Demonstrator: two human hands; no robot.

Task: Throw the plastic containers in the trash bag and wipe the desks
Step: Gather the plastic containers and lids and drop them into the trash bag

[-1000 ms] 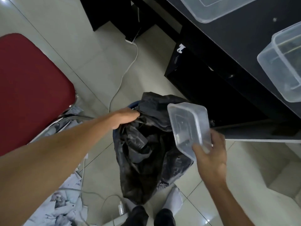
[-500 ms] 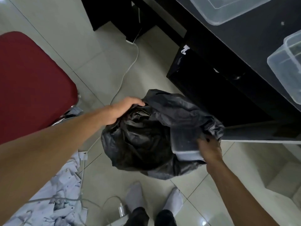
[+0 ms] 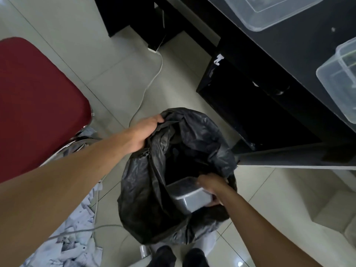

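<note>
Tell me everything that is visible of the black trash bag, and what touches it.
The trash bag is thin, black, crinkled plastic with a slight sheen. Its mouth is open and faces up; the inside is dark. It is over the pale tiled floor, beside the black desk. The left hand grips its far rim. The right hand reaches into the mouth, holding a clear plastic container tilted inside. Whether the bottom rests on the floor cannot be told.
</note>
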